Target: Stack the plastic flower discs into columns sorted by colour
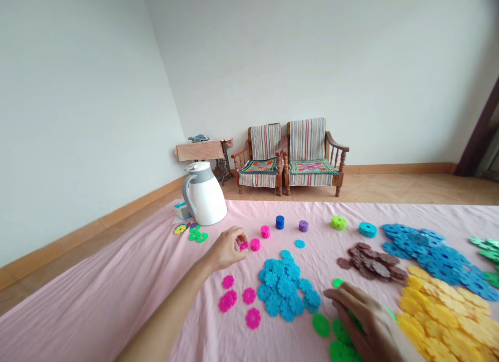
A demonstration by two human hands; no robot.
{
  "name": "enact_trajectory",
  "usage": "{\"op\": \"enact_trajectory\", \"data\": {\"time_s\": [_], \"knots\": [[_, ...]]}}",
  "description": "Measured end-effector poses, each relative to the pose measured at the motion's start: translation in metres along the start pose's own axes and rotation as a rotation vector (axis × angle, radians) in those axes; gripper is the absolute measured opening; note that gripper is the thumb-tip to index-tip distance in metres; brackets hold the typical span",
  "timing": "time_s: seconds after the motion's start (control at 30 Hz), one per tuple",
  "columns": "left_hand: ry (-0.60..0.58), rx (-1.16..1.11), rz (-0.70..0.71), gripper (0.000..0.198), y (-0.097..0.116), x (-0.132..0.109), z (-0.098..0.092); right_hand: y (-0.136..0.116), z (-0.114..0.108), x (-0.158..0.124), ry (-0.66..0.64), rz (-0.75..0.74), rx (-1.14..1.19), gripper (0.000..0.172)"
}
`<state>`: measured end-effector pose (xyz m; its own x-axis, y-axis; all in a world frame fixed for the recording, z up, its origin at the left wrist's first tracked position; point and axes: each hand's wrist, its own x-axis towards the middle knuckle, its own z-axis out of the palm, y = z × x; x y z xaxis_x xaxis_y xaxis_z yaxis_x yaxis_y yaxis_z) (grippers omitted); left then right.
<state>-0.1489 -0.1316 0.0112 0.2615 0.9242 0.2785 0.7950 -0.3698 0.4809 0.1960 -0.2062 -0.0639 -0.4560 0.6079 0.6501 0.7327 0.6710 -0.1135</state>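
My left hand (228,249) is closed in a pinch on a pink flower-shaped plastic disc (244,245), just left of a small pink stack (255,244). Another pink stack (265,231) stands a little behind it. Loose pink discs (249,296) lie nearer me, beside a heap of light-blue discs (283,284). My right hand (362,318) is over scattered green discs (321,325), its fingers stretched out and partly covering them. Whether it touches any of them I cannot tell.
Short stacks in dark blue (279,223), purple (303,226), lime (339,223) and teal (368,229) line the back. Brown (374,263), blue (432,255) and yellow (444,315) heaps lie right. A white jug (208,196) stands back left on the pink cloth (128,284).
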Motion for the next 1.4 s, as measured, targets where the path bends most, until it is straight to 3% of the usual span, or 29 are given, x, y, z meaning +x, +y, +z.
{"op": "enact_trajectory", "data": {"time_s": [0.27,0.63,0.77,1.03,1.2,1.4], "knots": [[-0.002,0.073,0.089,0.019,0.010,0.024,0.010,-0.001,-0.001,-0.001,0.000,0.011,0.040,0.028],[-0.060,0.124,0.103,0.017,0.017,0.026,0.012,-0.009,-0.005,0.003,0.002,0.030,0.087,0.032],[-0.070,0.095,0.048,0.016,0.018,0.012,-0.002,-0.009,-0.006,0.005,-0.020,0.036,0.089,0.031],[-0.433,0.111,-0.031,0.029,0.019,-0.046,-0.035,-0.005,-0.004,0.002,-0.069,0.021,0.067,0.029],[-0.409,0.141,-0.074,0.022,0.016,-0.063,-0.033,-0.003,-0.004,-0.001,-0.083,0.002,0.061,0.030],[-0.372,0.172,-0.037,0.019,0.007,-0.060,-0.024,-0.005,-0.005,0.002,-0.074,0.014,0.064,0.029]]}}
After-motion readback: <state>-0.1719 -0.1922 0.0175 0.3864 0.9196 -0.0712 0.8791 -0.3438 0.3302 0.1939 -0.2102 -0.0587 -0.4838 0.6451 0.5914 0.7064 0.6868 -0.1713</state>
